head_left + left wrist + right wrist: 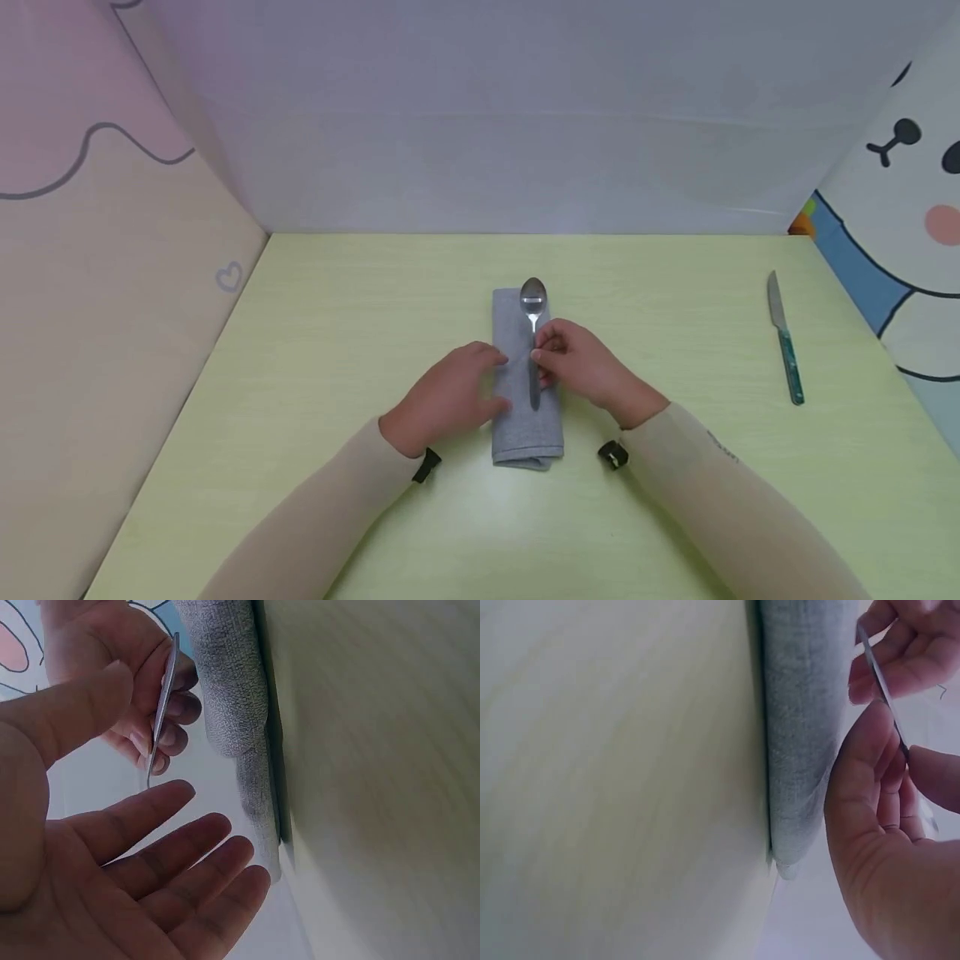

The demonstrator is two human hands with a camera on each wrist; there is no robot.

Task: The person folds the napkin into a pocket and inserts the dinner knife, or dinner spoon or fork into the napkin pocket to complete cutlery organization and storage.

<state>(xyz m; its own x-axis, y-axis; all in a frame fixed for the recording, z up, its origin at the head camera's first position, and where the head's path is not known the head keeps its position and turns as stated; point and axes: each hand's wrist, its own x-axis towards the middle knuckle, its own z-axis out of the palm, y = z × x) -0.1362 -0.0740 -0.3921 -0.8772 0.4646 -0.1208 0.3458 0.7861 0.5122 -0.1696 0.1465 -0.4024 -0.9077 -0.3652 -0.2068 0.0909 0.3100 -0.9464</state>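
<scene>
A folded grey cloth napkin (517,425) lies lengthwise on the table in the head view. Over it, bowl pointing away, is a metal spoon (533,298), which my right hand (581,360) pinches by the handle between thumb and fingers. Both wrist views show the spoon handle (166,697) a little off the cloth (802,727). My left hand (453,392) is at the napkin's left edge, thumb and fingers spread apart and holding nothing. In the left wrist view its fingers (202,851) are nearly straight beside the napkin.
A table knife (785,342) with a green handle lies far to the right on the pale table (360,283). A plain wall (510,167) rises at the back, with printed panels (885,275) at the sides. Black straps (613,455) sit at both wrists.
</scene>
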